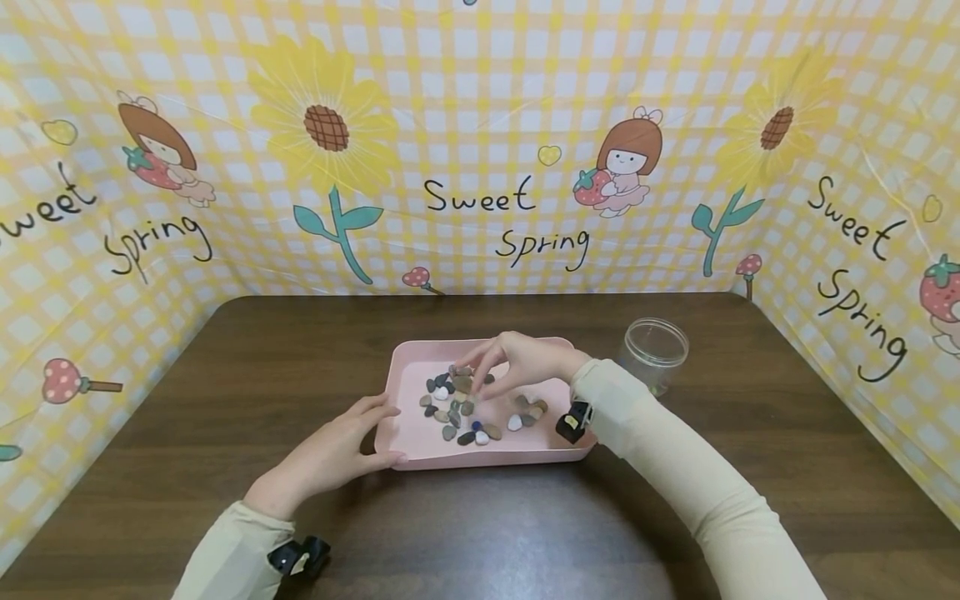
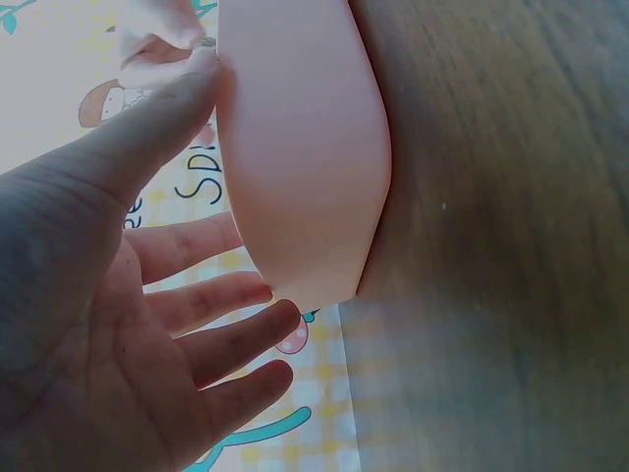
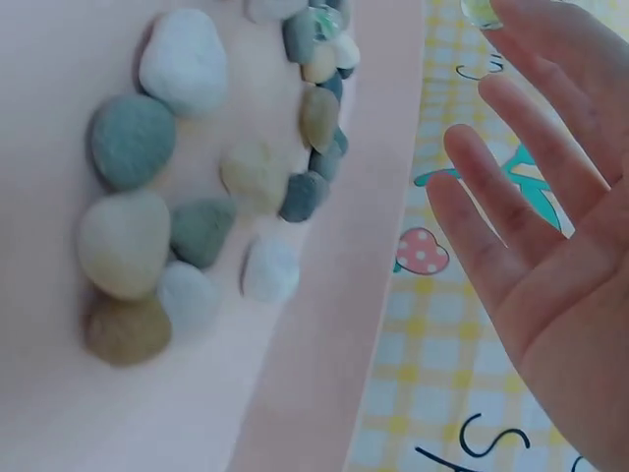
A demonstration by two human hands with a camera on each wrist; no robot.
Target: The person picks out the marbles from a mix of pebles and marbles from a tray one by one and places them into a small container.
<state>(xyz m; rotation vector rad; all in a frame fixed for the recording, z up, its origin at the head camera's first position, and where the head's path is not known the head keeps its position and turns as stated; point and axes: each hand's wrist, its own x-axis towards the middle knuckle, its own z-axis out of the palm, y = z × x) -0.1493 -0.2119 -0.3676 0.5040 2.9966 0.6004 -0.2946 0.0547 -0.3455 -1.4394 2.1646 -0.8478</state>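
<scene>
A pink tray (image 1: 405,446) holds several pebbles (image 1: 457,408) in loose groups, grey, white, tan and dark. At its left end is my left hand (image 1: 330,454), fingers spread and fairly straight, with fingertips at the left rim and the thumb at the front edge. My right hand (image 1: 517,362) hovers over the tray, palm turned down. Its fingertips pinch a small clear glass marble (image 3: 482,12) with a greenish tint, cut off at the top of the right wrist view. A dark blue marble (image 1: 476,426) lies among the front pebbles.
A clear open jar (image 1: 654,354) stands just behind and right of the tray, with something greenish at its bottom. The brown wooden table (image 1: 480,533) ends at a yellow checked cloth (image 1: 465,125) hung around the back and sides.
</scene>
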